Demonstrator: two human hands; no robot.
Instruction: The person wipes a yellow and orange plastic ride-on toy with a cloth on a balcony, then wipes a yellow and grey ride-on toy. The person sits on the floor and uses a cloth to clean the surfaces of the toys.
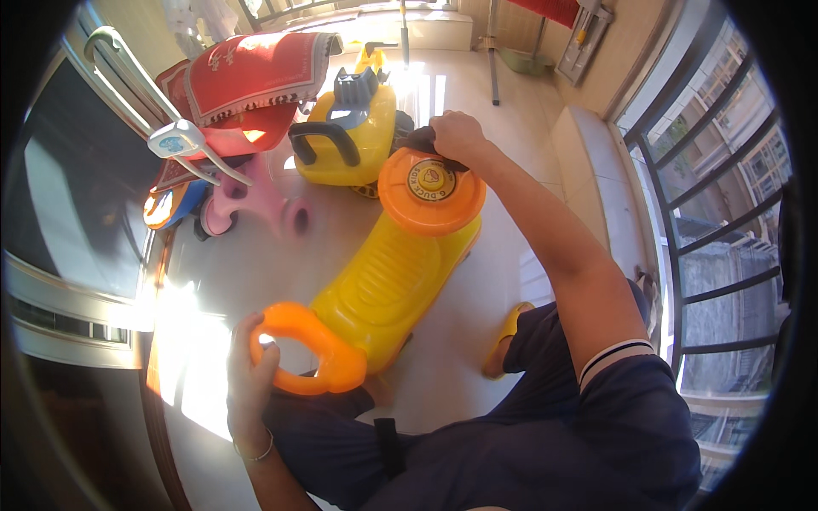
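A yellow child's ride-on toy [383, 281] stands slantwise on the floor in front of me. My left hand [250, 364] grips the orange ring-shaped handle [307, 383] at its near end, with the thumb inside the opening. At the far end is a round orange steering wheel [393, 191] with a printed duck emblem at its centre. My right hand [459, 137] is closed on a dark, crumpled piece that looks like cloth [422, 139], at the wheel's far rim. The right fingertips are partly hidden.
A yellow toy vehicle [348, 150] with black handles stands just beyond. A pink ride-on toy [255, 198] and a red fringed mat [255, 76] over a white-handled frame [176, 137] are at left. Barred windows [728, 236] line the right; a green dustpan [524, 62] lies farther back.
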